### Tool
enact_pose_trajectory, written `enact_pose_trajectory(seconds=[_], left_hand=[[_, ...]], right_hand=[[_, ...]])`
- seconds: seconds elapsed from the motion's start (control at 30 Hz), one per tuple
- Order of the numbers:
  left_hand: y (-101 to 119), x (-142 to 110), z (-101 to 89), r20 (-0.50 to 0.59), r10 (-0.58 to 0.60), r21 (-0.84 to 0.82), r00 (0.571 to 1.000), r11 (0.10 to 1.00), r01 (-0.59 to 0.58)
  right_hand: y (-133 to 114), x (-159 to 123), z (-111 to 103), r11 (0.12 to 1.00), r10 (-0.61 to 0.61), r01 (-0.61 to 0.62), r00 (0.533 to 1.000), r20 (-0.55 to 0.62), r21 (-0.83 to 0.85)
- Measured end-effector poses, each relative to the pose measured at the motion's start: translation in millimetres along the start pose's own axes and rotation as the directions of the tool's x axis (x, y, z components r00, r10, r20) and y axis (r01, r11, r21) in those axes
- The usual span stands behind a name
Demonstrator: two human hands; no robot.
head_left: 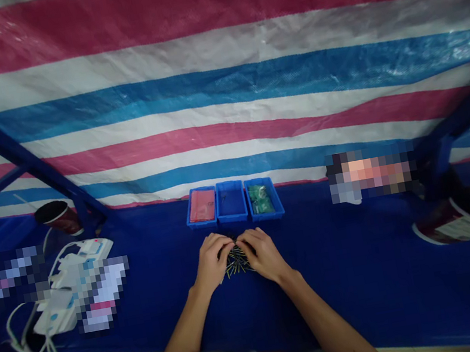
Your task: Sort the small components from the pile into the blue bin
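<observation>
A loose pile of thin, screw-like pieces (238, 263), dark with brass-coloured parts, lies on the blue table. My left hand (214, 258) curls over the pile's left side, thumb and fingers closed together. From the right, my right hand (261, 250) does the same, and the fingertips of both hands almost meet at the far edge of the pile. What is pinched between them is too small to make out. Just beyond stand three blue bins: a left bin (203, 224) with pink packets (202, 205), a middle bin (231, 204) with little in it, and a right bin (268, 216) with green packets (260, 199).
White power strips (66, 290) with cables lie at the left, near a dark cup (60, 217). At the right is another cup (448, 223). Blue metal frame bars (28, 164) rise on both sides, and a striped sheet (219, 87) hangs behind the table (348, 277).
</observation>
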State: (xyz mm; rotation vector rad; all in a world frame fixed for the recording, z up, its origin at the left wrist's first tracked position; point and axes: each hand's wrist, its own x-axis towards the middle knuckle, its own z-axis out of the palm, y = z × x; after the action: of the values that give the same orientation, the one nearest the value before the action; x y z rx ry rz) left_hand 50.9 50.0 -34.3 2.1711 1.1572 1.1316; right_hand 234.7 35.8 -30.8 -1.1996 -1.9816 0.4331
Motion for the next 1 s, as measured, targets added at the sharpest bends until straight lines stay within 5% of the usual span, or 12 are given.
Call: enact_pose_trajectory(seconds=[0.7, 1.0], left_hand=[[0.3, -1.4, 0.2, 0.036, -0.043, -0.03, 0.998, 0.999, 0.045], [1.0, -1.7, -1.6, 0.058, 0.006, 0.054, 0.998, 0.999, -0.009]], right_hand=[[6.1, -0.9, 5.7, 0.997, -0.011, 0.013, 0.999, -0.03, 0.08], [2.6, -2.5, 9.8, 0.999, -0.045, 0.045, 0.997, 0.064, -0.002]])
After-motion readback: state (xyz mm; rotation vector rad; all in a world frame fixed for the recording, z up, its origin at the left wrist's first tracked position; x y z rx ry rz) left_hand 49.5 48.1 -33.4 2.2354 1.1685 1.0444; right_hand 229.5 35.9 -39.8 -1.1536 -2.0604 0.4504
